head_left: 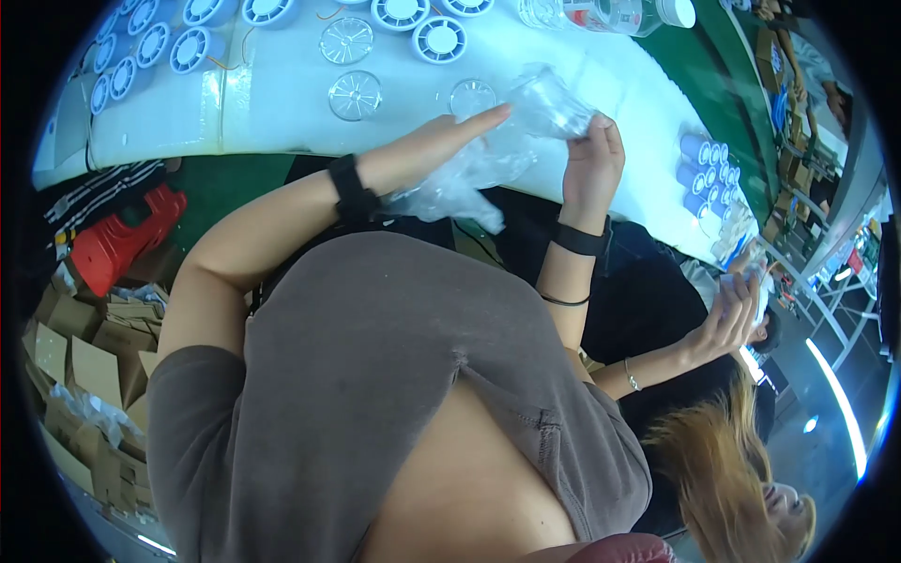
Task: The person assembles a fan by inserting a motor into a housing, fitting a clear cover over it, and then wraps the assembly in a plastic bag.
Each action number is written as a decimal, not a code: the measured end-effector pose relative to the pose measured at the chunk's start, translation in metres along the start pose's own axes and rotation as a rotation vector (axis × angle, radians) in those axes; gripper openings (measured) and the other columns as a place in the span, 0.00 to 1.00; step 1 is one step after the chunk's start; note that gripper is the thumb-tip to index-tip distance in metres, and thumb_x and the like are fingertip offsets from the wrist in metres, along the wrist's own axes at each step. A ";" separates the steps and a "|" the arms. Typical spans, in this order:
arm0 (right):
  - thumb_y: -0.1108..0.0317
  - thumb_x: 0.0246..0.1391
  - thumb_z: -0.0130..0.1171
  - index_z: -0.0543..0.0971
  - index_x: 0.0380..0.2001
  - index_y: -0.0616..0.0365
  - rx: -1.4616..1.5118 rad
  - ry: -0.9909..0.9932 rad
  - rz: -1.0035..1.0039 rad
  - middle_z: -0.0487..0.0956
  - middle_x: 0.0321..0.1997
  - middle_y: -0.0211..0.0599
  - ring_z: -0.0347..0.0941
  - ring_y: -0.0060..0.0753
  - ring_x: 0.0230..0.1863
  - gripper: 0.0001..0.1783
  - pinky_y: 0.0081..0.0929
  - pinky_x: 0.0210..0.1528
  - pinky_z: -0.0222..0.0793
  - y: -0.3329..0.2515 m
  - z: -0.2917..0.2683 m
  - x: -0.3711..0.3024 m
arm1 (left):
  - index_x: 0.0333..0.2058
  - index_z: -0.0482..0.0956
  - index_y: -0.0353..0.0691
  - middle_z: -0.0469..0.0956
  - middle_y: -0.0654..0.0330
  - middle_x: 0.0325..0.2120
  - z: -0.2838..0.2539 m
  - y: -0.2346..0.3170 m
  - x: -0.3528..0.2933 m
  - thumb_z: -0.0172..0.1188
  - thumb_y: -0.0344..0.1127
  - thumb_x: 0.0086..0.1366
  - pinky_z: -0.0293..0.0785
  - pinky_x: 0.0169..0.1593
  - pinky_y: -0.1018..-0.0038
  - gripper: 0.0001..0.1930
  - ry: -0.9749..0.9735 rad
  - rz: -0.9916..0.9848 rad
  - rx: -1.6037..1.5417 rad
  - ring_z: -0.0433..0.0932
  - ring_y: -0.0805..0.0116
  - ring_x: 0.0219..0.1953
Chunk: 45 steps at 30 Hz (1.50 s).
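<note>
My right hand (pixel 595 161) pinches a clear plastic bag (pixel 554 105) between thumb and fingertips, above the white table. Opposite it, my left hand (pixel 450 143) has its fingers pressed together and pointing toward the bag. Crumpled clear film (pixel 465 180) hangs below my left palm and seems held by it; the lower fingers are hidden. Whether film and bag are one piece I cannot tell. A clear round disc (pixel 472 97) lies just beyond my left fingertips. Two more clear ribbed discs, one the spoked disc (pixel 356 96), lie farther left.
White-blue round slotted units (pixel 439 39) stand along the far table edge, with more grouped units (pixel 709 176) at right. A clear bottle (pixel 619 13) lies at the back. A co-worker's hand (pixel 737 305) is at right. Cardboard boxes (pixel 94 371) and a red plastic object (pixel 127 239) sit left.
</note>
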State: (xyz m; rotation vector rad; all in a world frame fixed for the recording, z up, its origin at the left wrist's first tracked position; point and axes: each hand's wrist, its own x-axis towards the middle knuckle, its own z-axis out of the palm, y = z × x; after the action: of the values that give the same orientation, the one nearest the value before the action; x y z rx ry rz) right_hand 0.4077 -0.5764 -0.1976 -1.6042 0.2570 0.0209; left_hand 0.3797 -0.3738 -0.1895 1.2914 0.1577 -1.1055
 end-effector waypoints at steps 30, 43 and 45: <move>0.63 0.37 0.61 0.69 0.44 0.58 -1.256 -0.884 -0.200 0.74 0.38 0.40 0.68 0.40 0.42 0.27 0.32 0.42 0.63 -0.002 0.001 0.068 | 0.15 0.67 0.36 0.61 0.65 0.11 0.031 -0.027 0.044 0.41 0.59 0.56 0.57 0.25 0.76 0.28 0.394 0.237 0.020 0.59 0.75 0.18; 0.68 0.43 0.54 0.56 0.53 0.60 0.350 -0.682 0.289 0.61 0.53 0.43 0.61 0.37 0.52 0.33 0.32 0.53 0.57 0.031 -0.033 0.030 | 0.46 0.65 0.33 0.64 0.54 0.45 0.037 0.022 0.032 0.45 0.60 0.54 0.63 0.43 0.75 0.33 -0.031 0.290 -0.720 0.65 0.69 0.43; 0.74 0.41 0.53 0.58 0.52 0.61 0.220 -0.647 0.165 0.64 0.51 0.44 0.60 0.37 0.53 0.32 0.32 0.54 0.54 0.017 -0.024 0.034 | 0.45 0.65 0.33 0.65 0.54 0.44 0.039 0.011 0.043 0.47 0.59 0.54 0.63 0.43 0.75 0.32 0.052 0.360 -0.633 0.65 0.69 0.44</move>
State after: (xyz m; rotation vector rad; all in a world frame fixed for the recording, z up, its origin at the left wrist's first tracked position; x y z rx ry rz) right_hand 0.4341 -0.6057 -0.2184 -1.2783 -0.1115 0.6076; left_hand 0.3923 -0.4313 -0.1967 0.7387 0.2764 -0.6356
